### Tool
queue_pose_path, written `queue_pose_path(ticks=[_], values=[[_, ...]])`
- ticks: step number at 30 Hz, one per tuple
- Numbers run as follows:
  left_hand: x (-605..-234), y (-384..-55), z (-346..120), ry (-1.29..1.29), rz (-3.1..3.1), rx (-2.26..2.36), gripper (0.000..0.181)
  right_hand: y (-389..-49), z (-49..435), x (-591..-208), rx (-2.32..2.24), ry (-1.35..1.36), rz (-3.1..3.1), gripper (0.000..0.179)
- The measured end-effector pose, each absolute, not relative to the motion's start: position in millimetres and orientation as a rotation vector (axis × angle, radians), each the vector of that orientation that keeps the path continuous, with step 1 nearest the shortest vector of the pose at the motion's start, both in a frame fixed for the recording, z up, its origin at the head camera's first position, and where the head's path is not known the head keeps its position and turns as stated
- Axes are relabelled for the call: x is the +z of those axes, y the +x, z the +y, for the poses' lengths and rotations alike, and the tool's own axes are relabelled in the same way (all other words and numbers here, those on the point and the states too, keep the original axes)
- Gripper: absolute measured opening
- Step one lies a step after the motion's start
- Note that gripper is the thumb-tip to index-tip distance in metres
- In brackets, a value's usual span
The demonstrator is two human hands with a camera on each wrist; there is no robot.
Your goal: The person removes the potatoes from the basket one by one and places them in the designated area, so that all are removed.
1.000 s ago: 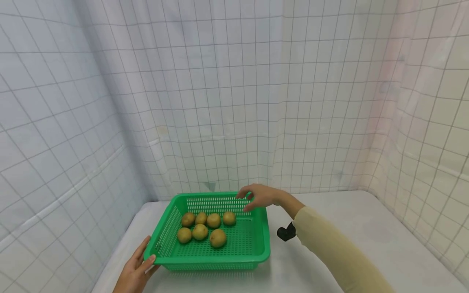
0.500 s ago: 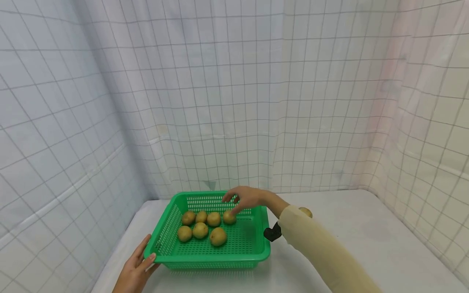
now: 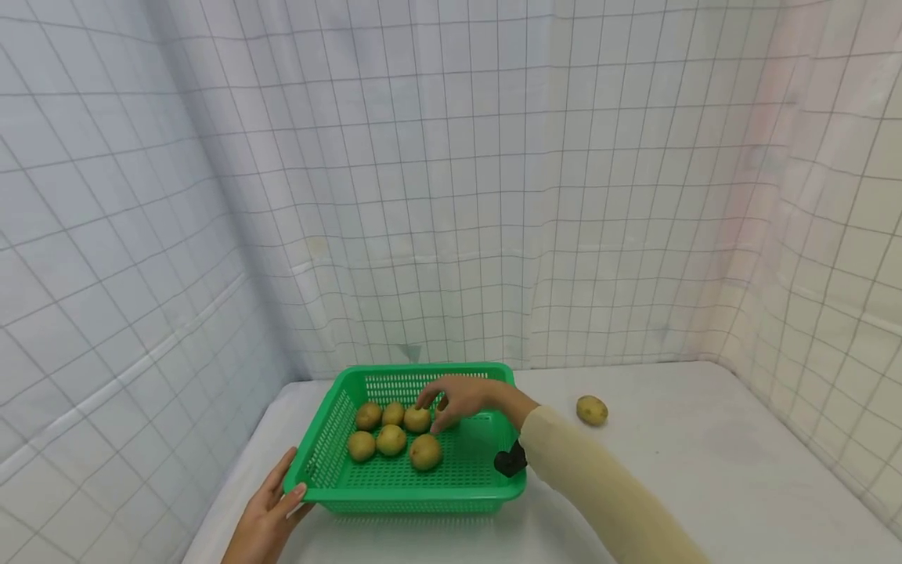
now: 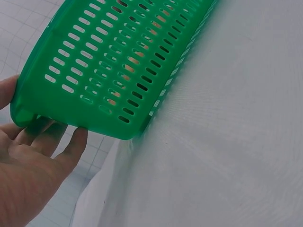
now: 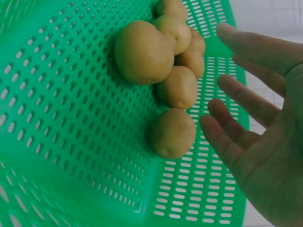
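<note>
A green plastic basket [image 3: 416,495] with slotted walls holds several potatoes [image 3: 426,453], grouped toward its left and back. My left hand [image 3: 264,513] grips the near left corner of the basket, thumb over the rim; in the left wrist view its fingers [image 4: 75,144] lie beneath the rim. Over the back of the basket hovers my right hand [image 3: 456,398], fingers spread and loosely bent, partly hiding a potato. The right wrist view shows that hand apart from the nearest potato [image 5: 173,133], with nothing in its grasp.
One potato [image 3: 592,410] lies on the white table [image 3: 676,462] to the right of the basket. A black device [image 3: 510,460] sits at the right wrist. Grid-patterned white curtains [image 3: 451,196] enclose the table at the back and sides.
My right hand has moved left and slightly down, from the basket's right rim to above the potatoes. The potato on the table has come out from behind the sleeve. The left hand keeps its grip.
</note>
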State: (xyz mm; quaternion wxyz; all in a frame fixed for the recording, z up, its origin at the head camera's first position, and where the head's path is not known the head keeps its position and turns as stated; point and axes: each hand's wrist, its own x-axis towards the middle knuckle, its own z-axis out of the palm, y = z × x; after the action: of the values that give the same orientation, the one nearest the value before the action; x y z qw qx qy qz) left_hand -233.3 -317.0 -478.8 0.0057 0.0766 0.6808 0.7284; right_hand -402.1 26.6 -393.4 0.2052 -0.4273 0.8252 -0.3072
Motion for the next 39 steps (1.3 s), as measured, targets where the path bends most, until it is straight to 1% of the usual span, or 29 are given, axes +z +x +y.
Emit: queue_pose_path(ticks=[5, 10, 16, 19, 23, 28, 33, 39], values=[[-477.3, -232.9, -316.5, 0.252, 2.135, 2.289, 0.080, -401.4, 18.4, -403.7, -0.861, -1.178, 2.287, 0.051], [-478.0, -231.7, -314.1, 0.271, 2.108, 2.306, 0.080, -401.2, 10.9, -420.0, -0.866, -1.135, 2.269, 0.055], [-478.6, -230.3, -311.8, 0.242, 2.118, 2.296, 0.081, -401.5, 8.3, -432.7, -0.783, -1.163, 2.259, 0.048], [-477.9, -229.6, -311.4, 0.241, 2.125, 2.290, 0.081, -401.2, 8.2, -435.7, -0.715, -1.145, 2.280, 0.047], [-476.7, -228.7, -312.1, 0.237, 2.143, 2.282, 0.079, -398.9, 4.8, -438.7, -0.607, -1.147, 2.338, 0.052], [-476.0, -227.8, -313.0, 0.212, 2.167, 2.253, 0.079, -395.1, 0.4, -439.7, -0.572, -1.149, 2.388, 0.052], [-476.2, -228.2, -312.9, 0.231, 2.162, 2.251, 0.079, -394.0, 2.0, -437.9, -0.595, -1.152, 2.379, 0.050], [-475.5, -228.4, -314.3, 0.247, 2.164, 2.238, 0.079, -397.0, 4.7, -432.6, -0.734, -1.165, 2.284, 0.048]])
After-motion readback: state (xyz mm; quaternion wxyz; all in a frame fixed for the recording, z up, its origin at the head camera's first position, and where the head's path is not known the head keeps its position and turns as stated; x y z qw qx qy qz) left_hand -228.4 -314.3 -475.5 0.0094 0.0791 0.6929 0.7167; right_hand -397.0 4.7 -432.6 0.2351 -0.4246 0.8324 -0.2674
